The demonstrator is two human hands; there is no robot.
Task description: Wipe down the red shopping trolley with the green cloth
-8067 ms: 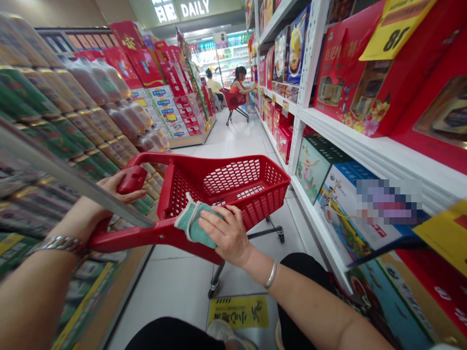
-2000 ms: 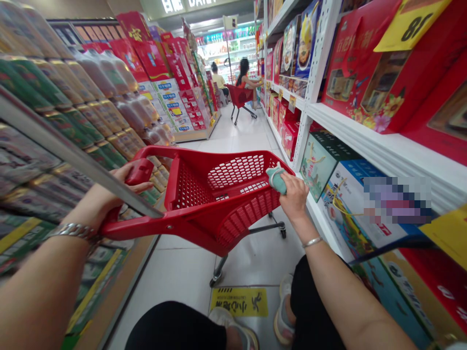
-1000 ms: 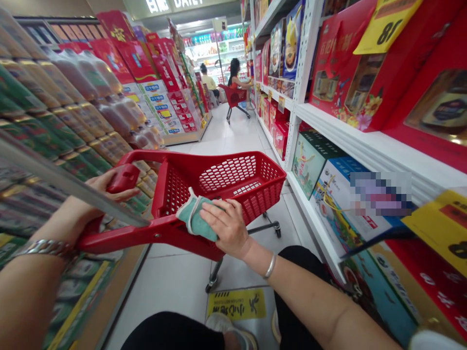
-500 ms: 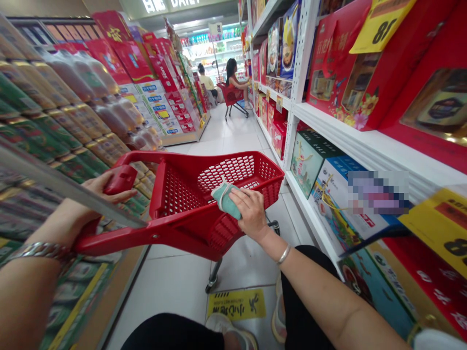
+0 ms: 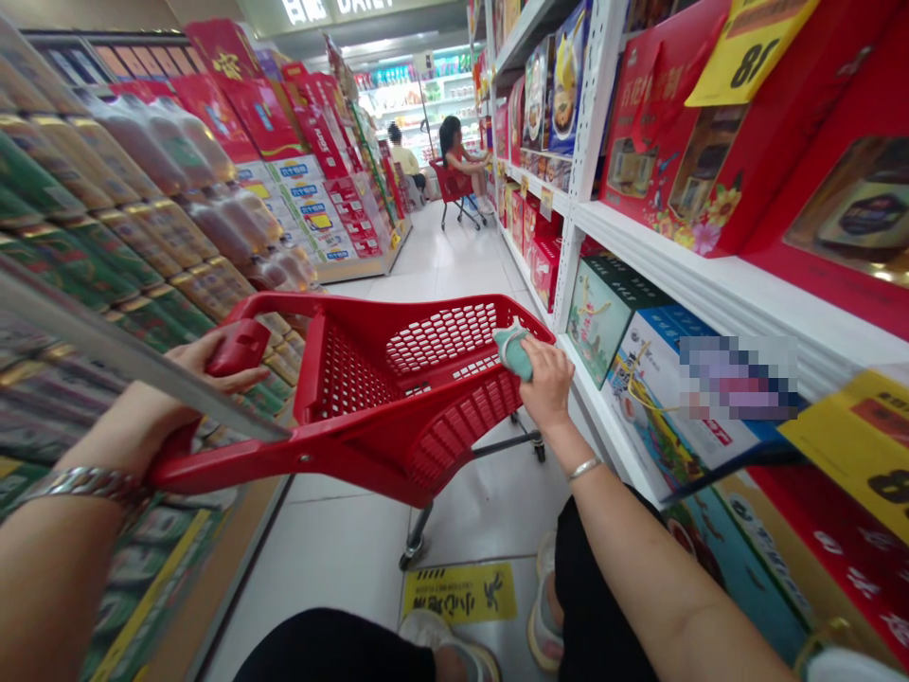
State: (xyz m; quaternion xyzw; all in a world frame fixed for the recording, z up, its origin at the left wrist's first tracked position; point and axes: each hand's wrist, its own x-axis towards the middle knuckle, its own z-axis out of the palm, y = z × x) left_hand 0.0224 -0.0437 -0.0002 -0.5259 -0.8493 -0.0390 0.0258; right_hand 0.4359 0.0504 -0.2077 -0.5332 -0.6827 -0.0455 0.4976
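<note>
A red plastic shopping cart (image 5: 355, 450) with perforated basket walls stands across the aisle in front of me. At its left end my left hand (image 5: 188, 374) is wrapped round the cart's handle (image 5: 241, 347); a grey pole (image 5: 142, 355) passes in front and partly covers the fingers. My right hand (image 5: 548, 379) is closed on a folded green cloth (image 5: 514, 350) with a pale edge. The cloth rests on the near rim of the basket, close to its far right corner. No goods show inside the basket.
White shelves (image 5: 668, 244) with red gift boxes (image 5: 660, 123) line the right side. Stacked cans (image 5: 134, 246) and bottle packs (image 5: 163, 142) fill the left. Farther down the aisle, one person sits by another red cart (image 5: 451, 182). A yellow floor sticker (image 5: 460, 592) lies between my feet.
My right hand has slid the green cloth rightward along the near rim, from mid-basket to the right corner. My left hand stays on the handle, and the cart has hardly moved.
</note>
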